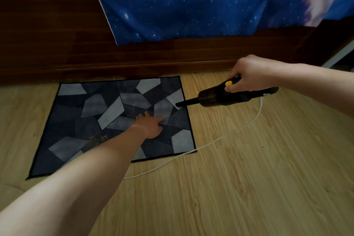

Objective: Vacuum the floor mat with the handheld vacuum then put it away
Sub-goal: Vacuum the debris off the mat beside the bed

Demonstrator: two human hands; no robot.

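Two hands are at the floor mat (76, 120). The right hand (249, 74) has its grip closed around the handheld vacuum (220, 97), just off the mat's right edge. The vacuum's long axis runs almost level, with the nozzle (183, 103) pointing left and its tip over that edge. The left hand (151, 124) lies flat on the mat's right half, grip wide and fingers straight. Crumbs (96, 138) sit on the mat's near left part. A white cord (229, 134) trails past the mat's near right corner. The mat's far edge lies close to the bed base (95, 53); bare floor (239, 178) lies to its right.
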